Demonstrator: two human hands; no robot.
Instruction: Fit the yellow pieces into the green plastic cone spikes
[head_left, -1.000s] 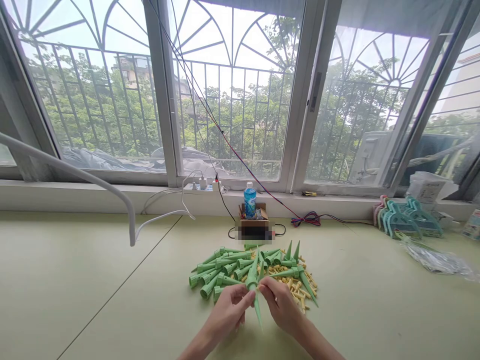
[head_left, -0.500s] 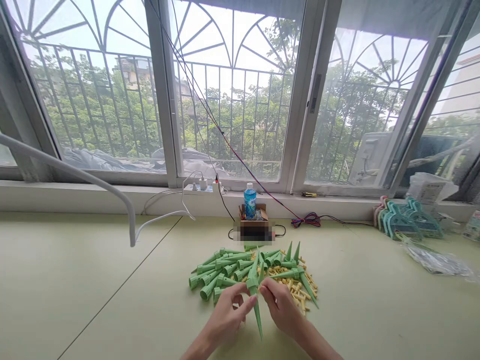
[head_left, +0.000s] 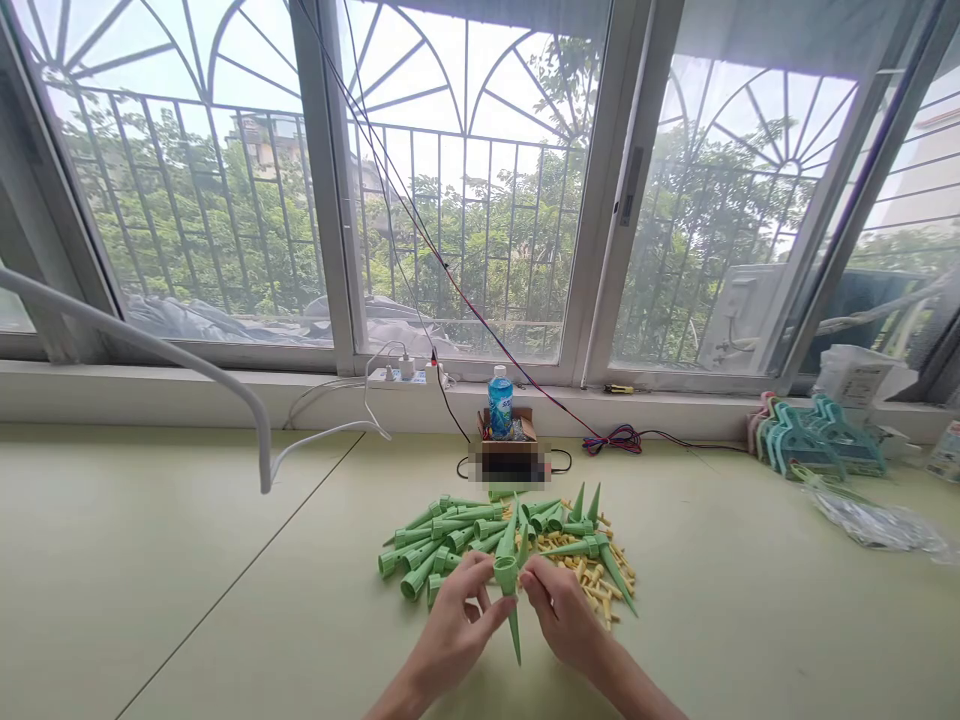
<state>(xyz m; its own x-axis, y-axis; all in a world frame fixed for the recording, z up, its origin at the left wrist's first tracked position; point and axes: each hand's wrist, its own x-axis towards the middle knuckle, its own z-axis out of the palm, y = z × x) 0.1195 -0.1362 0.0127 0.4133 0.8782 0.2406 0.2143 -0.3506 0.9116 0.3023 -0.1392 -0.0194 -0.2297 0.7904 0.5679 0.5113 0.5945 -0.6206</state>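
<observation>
My left hand (head_left: 466, 612) is closed on a green plastic watering spike (head_left: 506, 578). Its ringed open end is turned towards me, and the thin tip points down. Close beside that collar, my right hand (head_left: 556, 605) has its thumb and fingers pinched together; whatever they hold is hidden. Behind the hands lies a heap of similar green spikes (head_left: 420, 557), some with collars facing me. Small yellow plastic pegs (head_left: 596, 582) are piled on the right side of the heap, partly covered by spikes.
Behind the heap, a blue bottle (head_left: 500, 403) stands in a small cardboard box (head_left: 527, 425). A coiled cable (head_left: 622, 438) lies further right. Teal hangers (head_left: 814, 440) and a clear plastic bag (head_left: 877, 520) are on the table's right. A white tube (head_left: 259, 420) hangs at left.
The spike in my left hand has tilted, so its collar opening now faces me more and its tip sits slightly higher. My right hand has barely moved.
</observation>
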